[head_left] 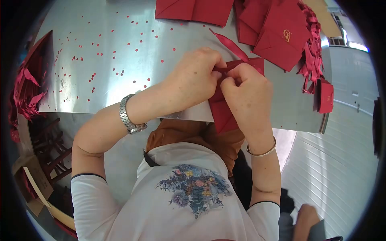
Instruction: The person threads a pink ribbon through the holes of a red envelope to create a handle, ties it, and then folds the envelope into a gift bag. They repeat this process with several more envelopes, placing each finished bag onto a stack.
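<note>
A red paper bag (222, 116) lies at the table's near edge, partly overhanging it, under both hands. My left hand (197, 74), with a metal watch on its wrist, pinches at the bag's upper part with thumb and forefinger. Close against it, my right hand (250, 94) is closed in a pinch, its fingertips nearly meeting the left ones. From behind the right fingers a red ribbon (231, 45) runs up and left, its pointed end loose above the table. Exactly what lies between the fingertips is partly hidden.
Red bags (281, 42) with a gold monogram are stacked at upper right, beside a bunch of ribbons (311, 48). Another red bag (193, 12) lies at the far edge. Small red paper dots (113, 52) dot the metal table (92, 28). More ribboned bags (30, 80) stand at left.
</note>
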A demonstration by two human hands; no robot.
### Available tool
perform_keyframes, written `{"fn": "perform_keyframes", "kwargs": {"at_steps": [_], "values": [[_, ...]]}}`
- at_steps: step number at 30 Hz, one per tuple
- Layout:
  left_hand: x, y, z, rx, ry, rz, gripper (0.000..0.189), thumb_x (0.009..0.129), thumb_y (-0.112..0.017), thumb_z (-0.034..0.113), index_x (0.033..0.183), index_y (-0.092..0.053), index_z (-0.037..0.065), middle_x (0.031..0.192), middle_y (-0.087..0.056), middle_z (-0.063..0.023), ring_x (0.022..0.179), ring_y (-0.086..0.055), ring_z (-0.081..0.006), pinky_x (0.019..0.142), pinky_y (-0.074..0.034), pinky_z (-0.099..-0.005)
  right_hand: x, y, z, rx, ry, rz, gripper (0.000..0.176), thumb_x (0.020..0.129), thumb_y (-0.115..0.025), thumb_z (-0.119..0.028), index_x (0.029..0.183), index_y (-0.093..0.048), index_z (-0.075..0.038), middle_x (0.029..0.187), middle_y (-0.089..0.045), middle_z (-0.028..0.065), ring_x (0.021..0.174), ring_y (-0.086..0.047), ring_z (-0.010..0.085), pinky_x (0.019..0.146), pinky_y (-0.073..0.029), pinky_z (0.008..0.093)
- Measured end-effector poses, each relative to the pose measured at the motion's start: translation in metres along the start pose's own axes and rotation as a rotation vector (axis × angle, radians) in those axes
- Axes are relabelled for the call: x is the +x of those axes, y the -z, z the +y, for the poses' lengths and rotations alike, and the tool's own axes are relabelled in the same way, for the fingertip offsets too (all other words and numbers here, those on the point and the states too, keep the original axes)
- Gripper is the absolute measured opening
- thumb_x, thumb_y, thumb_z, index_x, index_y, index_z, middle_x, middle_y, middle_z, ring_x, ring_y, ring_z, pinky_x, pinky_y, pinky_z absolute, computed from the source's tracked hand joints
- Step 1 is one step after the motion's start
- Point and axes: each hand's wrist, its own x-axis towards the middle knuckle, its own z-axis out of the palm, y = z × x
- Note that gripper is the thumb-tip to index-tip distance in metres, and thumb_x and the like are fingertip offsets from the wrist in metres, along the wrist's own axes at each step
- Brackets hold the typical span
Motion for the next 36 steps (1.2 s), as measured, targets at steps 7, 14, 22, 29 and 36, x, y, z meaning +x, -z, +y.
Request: {"fn": "perform_keyframes", "kwargs": {"at_steps": [7,14,22,29,36], "values": [[0.002,0.008,0.002,-0.045,0.093,-0.075,0.015,0.081,-0.060,0.002,0.094,-0.064,-0.005,0.091,-0.064,-0.0174,0.083,-0.063,-0.0308,0.074,-0.050,-0.0362,-0.010,-0.002,0.009,0.310,-0.154,0.009,0.008,0.074,-0.063,-0.004,0.080,-0.067,-0.001,0.069,-0.067,0.0125,0.059,-0.064,0.0218,0.058,-0.051,0.0322],[-0.001,0.000,-0.001,-0.017,-0.016,-0.015,0.011,0.081,-0.059,-0.001,0.091,-0.063,-0.004,0.090,-0.062,-0.0165,0.083,-0.062,-0.0320,0.073,-0.050,-0.0366,-0.008,-0.004,0.007,0.079,0.035,0.065,0.002,0.075,-0.062,-0.005,0.075,-0.063,-0.003,0.068,-0.064,0.0096,0.058,-0.063,0.0260,0.054,-0.050,0.0356],[0.000,0.002,-0.001,-0.004,0.004,0.025,0.011,0.080,-0.061,-0.001,0.092,-0.062,-0.003,0.090,-0.062,-0.0158,0.083,-0.062,-0.0313,0.074,-0.050,-0.0360,0.008,0.006,0.011,0.364,-0.173,-0.131,0.012,0.074,-0.063,-0.007,0.079,-0.067,0.003,0.068,-0.066,0.0151,0.060,-0.064,0.0221,0.058,-0.050,0.0307],[0.008,0.011,0.002,-0.027,0.107,-0.124,0.015,0.083,-0.060,0.002,0.097,-0.063,-0.003,0.094,-0.064,-0.0152,0.085,-0.062,-0.0287,0.077,-0.049,-0.0349,-0.012,0.004,0.014,0.356,-0.136,0.005,0.007,0.079,-0.065,-0.005,0.085,-0.067,-0.001,0.069,-0.066,0.0092,0.060,-0.062,0.0138,0.058,-0.049,0.0270],[0.011,0.012,-0.001,-0.024,0.070,-0.203,0.016,0.085,-0.059,0.003,0.099,-0.062,-0.004,0.090,-0.064,-0.0121,0.081,-0.060,-0.0222,0.075,-0.047,-0.0312,-0.022,-0.006,0.021,0.403,-0.124,0.062,0.005,0.081,-0.066,-0.004,0.085,-0.066,-0.001,0.072,-0.066,0.0082,0.061,-0.061,0.0115,0.058,-0.049,0.0263]]}}
